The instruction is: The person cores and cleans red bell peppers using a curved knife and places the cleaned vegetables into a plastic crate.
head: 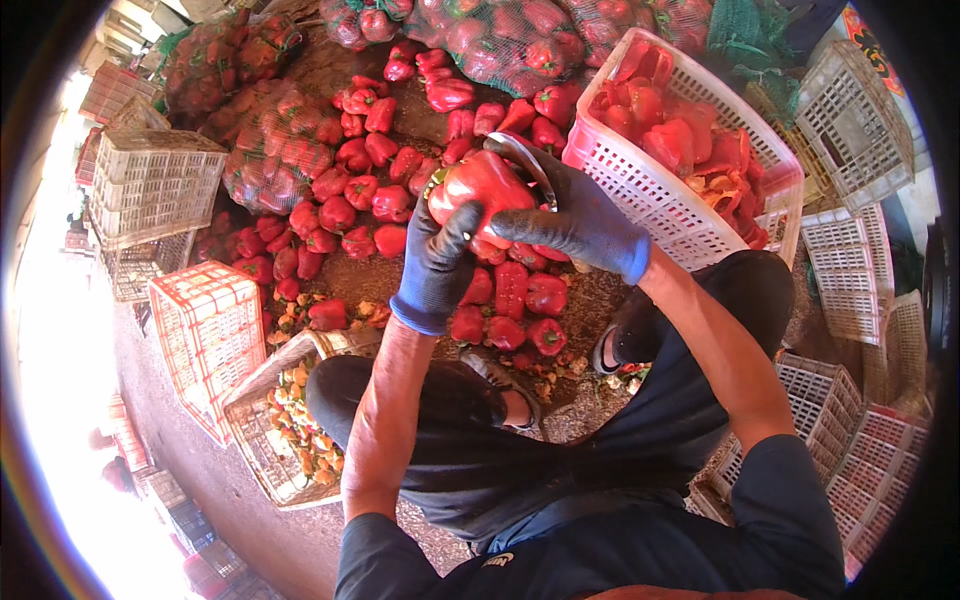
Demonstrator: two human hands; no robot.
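A large red bell pepper (484, 191) is held up between my gloved hands, its green stem end facing left. My left hand (439, 255) grips its lower left side, with the thumb across the front. On the other side, my right hand (574, 214) has its thumb against the pepper. A curved metal blade (534, 161) runs along that hand's fingers, behind the pepper's right side; its handle is hidden. Below the hands, whole red peppers (511, 289) lie on the floor between my feet.
A pink-white plastic crate (652, 199) of cut pepper pieces (675, 139) stands at my right. Stem and core scraps (300, 420) fill part of a low crate (251, 450) at my left. Mesh sacks of peppers (495, 37) lie beyond the loose pile; stacked crates (157, 180) stand left.
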